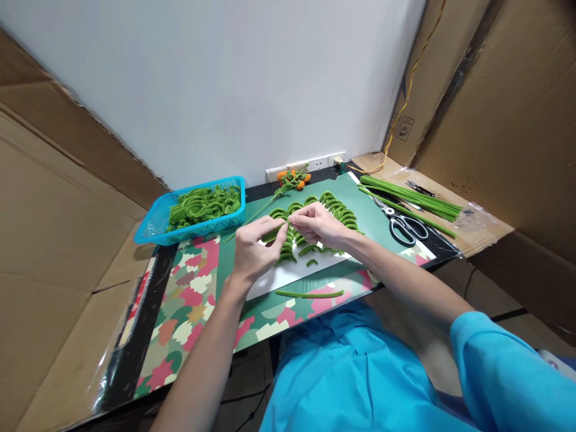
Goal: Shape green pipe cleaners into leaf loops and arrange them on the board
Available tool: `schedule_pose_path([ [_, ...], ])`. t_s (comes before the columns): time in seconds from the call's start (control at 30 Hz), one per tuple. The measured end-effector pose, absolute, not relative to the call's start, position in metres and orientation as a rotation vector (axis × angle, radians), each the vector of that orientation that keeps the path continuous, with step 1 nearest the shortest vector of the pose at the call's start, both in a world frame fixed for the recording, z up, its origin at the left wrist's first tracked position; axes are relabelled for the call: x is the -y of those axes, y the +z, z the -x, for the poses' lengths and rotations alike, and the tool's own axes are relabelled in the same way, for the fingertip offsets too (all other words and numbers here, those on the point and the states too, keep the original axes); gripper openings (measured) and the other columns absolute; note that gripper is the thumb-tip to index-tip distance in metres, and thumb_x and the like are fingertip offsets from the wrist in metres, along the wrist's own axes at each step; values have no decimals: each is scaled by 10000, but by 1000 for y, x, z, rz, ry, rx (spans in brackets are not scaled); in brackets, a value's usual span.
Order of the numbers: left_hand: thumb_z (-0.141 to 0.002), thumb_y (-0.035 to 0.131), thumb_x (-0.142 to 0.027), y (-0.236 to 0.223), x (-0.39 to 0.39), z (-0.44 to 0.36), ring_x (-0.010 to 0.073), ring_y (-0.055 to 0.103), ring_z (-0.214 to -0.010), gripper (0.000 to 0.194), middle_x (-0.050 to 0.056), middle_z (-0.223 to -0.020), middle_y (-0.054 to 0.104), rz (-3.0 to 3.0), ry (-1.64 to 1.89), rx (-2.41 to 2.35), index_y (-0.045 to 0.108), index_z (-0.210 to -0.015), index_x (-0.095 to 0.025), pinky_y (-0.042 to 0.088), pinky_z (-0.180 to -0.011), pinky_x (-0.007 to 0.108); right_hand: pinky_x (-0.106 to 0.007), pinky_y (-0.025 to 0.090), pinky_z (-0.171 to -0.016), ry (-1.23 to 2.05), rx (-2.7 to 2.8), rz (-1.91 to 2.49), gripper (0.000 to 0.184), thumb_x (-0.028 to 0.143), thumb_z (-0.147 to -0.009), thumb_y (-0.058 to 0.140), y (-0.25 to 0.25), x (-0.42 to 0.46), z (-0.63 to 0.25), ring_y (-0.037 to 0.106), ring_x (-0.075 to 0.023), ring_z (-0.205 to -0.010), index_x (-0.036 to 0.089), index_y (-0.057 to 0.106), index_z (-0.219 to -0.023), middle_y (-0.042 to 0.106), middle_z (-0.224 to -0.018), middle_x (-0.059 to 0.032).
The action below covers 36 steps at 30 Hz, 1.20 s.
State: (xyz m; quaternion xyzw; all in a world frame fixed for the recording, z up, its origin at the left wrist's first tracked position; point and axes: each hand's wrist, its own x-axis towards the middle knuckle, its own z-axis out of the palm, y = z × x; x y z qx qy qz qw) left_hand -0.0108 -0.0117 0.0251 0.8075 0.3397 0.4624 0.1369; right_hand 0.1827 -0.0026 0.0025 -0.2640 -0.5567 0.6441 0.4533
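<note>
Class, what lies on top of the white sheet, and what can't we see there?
Many curved green pieces lie on the white sheet. The left hand and right hand cover part of it; whatever lies directly beneath them cannot be seen.

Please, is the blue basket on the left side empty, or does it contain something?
Not empty. A heap of green fuzzy pieces lies inside the blue basket, covering much of its bottom.
</note>
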Motion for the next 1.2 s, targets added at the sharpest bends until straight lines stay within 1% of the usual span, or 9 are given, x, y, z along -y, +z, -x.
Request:
schedule_pose_path([
  [0.17, -895, 779, -346, 15, 10, 7, 138, 620, -547, 171, 16, -688, 713, -2004, 1242, -1083, 815, -909, -179, 491, -558, 242, -246, 252, -483, 1082, 1676, 791, 496, 606, -961, 647, 0, 0, -186, 341, -92, -519, 181, 580, -712, 429, -594, 61],
  [0.27, -847, 836, -409, 13, 8, 3, 111, 524, -401, 253, -27, -551, 618, -1714, 1120, -1018, 779, -918, -173, 409, -419, 222, -260, 311, -568, 625, 1887, 822, 418, 478, -1077, 495, -6, -1, -189, 412, -118, -586, 184, 584, -795, 479, -648, 38],
  [0.43, -740, 888, -378, 18, 8, 0, 89, 499, -364, 298, -51, -560, 525, -1204, 903, -840, 691, -783, -159, 303, -317, 193, -283, 350, -616, -37, 2182, 767, 315, 298, -1146, 341, -14, 0, -196, 545, -163, -710, 184, 586, -984, 649, -885, -57],
  [0.57, -734, 836, -335, 24, 10, 1, 56, 449, -356, 303, -50, -578, 483, -1113, 819, -824, 602, -661, -157, 284, -312, 176, -296, 351, -612, -327, 2231, 715, 358, 274, -1155, 316, -13, 1, -197, 545, -172, -699, 194, 585, -933, 631, -840, -53],
  [0.63, -716, 832, -317, 26, 11, 1, 50, 437, -351, 295, -48, -566, 481, -1092, 796, -823, 598, -642, -154, 272, -311, 171, -291, 350, -604, -290, 2212, 682, 357, 266, -1150, 324, -13, 1, -196, 534, -164, -684, 201, 568, -898, 614, -810, -41],
  [0.77, -665, 871, -289, 27, 11, 2, 53, 446, -362, 234, -30, -574, 549, -1084, 809, -839, 716, -731, -126, 244, -312, 167, -268, 363, -601, 91, 2116, 658, 342, 314, -1134, 352, -13, 2, -192, 492, -142, -646, 215, 527, -857, 575, -763, -13],
  [1.0, -736, 863, -316, 18, 13, 1, 90, 464, -406, 171, -9, -541, 594, -1383, 1097, -905, 814, -762, -154, 331, -383, 223, -258, 278, -497, 892, 1711, 670, 493, 576, -1002, 603, -4, 11, -182, 348, -98, -522, 199, 555, -689, 417, -588, 51],
  [1.1, -797, 832, -299, 17, 18, 0, 133, 567, -541, 121, 22, -648, 687, -1766, 1268, -997, 839, -778, -179, 469, -526, 250, -250, 258, -430, 1152, 1509, 680, 551, 659, -910, 681, -4, 11, -176, 309, -83, -459, 209, 526, -633, 391, -533, 68],
  [1.2, -796, 840, -269, 16, 20, -2, 175, 662, -709, 81, 52, -791, 771, -1941, 1389, -1070, 859, -812, -193, 544, -690, 264, -244, 256, -410, 1222, 1458, 704, 551, 663, -877, 710, -6, 8, -175, 303, -77, -439, 206, 535, -624, 393, -514, 74],
])
